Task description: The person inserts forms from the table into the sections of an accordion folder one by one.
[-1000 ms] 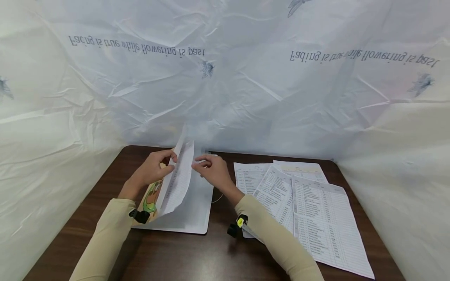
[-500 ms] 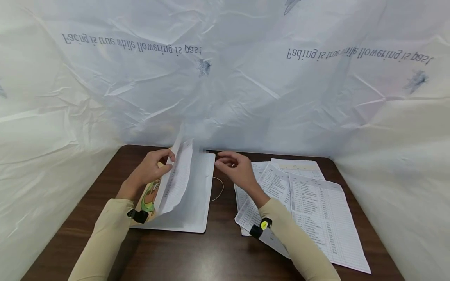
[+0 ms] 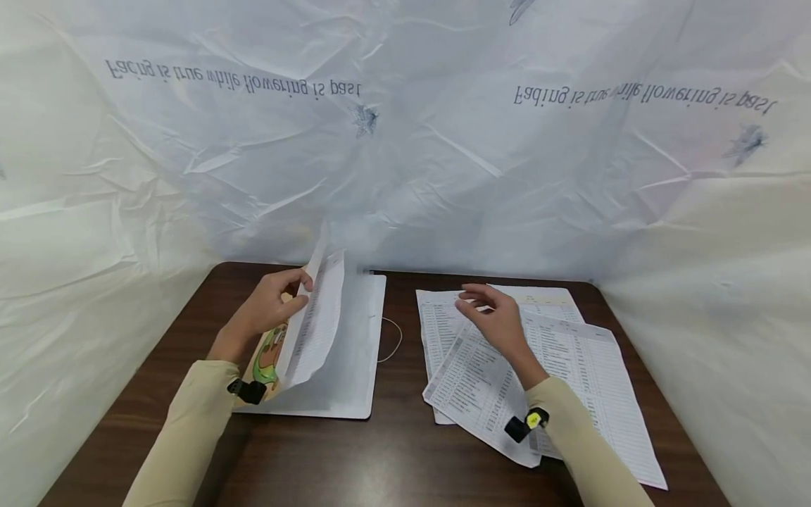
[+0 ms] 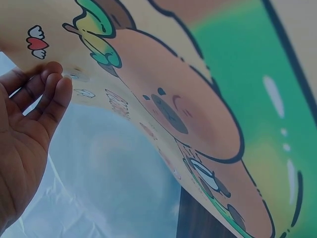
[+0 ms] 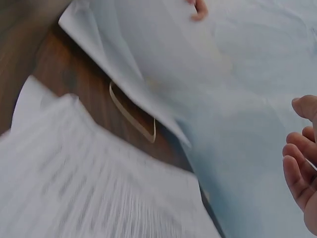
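My left hand (image 3: 266,308) pinches the edge of a raised folder cover (image 3: 269,365) printed with a cartoon animal. Up close in the left wrist view, the cover's (image 4: 173,104) edge sits between thumb and fingers of the left hand (image 4: 25,134). Inside the folder, printed sheets (image 3: 322,320) stand curved against the lifted cover. The white back part (image 3: 351,373) of the folder lies flat on the table. Over the loose printed sheets (image 3: 475,387) at the right hovers my right hand (image 3: 497,320), fingers loosely bent, holding nothing.
A thin elastic band (image 3: 399,339) loops out from the folder's right edge. The loose sheets overlap on the right side of the dark wooden table (image 3: 304,461). White plastic sheeting (image 3: 412,190) with upside-down lettering hangs behind and around the table.
My right hand has moved away from the upright sheets in the folder, rightward to above the loose sheets. The left hand keeps its hold on the cover.
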Demonstrator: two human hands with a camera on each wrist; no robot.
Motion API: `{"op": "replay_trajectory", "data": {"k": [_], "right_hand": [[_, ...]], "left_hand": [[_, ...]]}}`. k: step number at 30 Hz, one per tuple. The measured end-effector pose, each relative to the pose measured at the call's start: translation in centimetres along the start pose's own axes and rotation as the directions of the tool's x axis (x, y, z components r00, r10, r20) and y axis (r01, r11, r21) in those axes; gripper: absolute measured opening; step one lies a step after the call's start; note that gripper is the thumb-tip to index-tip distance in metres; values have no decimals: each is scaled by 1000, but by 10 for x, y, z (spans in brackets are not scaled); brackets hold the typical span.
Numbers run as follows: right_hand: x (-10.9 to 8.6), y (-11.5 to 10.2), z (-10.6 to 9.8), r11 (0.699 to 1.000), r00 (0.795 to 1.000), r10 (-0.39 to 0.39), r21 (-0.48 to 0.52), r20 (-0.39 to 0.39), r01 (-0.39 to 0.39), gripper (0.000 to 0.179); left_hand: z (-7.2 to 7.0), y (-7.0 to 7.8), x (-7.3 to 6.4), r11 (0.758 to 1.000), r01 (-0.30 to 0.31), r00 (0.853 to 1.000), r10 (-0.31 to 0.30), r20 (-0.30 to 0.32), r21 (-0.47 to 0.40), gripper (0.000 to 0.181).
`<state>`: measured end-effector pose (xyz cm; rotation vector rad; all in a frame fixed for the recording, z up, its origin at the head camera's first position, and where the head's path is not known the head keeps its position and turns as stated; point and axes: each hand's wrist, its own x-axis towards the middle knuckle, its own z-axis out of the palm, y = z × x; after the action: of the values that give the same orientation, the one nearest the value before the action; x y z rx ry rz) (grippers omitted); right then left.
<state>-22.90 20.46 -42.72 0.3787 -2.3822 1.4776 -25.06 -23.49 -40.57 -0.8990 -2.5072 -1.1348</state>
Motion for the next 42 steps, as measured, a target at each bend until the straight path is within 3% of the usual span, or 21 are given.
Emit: {"op": "replay_trajectory", "data": {"k": [7, 15, 27, 33, 42], "right_hand": [[-14, 38, -37, 990, 996, 57, -124, -75, -66, 42], [-33, 68, -81, 950, 976, 124, -262, -178, -169, 45], [-64, 94, -141, 832, 951, 233, -464, -205, -304, 55], [-80, 105, -167, 814, 949, 253, -488, -191, -315, 59], [-102, 113, -192, 758, 939, 298, -556, -173, -343, 64]], "left_hand": [[-1, -2, -1, 1000, 8, 1000, -8, -1, -10, 12], [0, -2, 1, 1000, 1, 1000, -1, -3, -5, 12], [0, -2, 2, 1000, -4, 1000, 3, -8, -12, 13], [0, 0, 2, 1000, -8, 1000, 8, -15, -3, 13], [1, -3, 1, 1000, -18, 999, 18, -26, 22, 14]]}}
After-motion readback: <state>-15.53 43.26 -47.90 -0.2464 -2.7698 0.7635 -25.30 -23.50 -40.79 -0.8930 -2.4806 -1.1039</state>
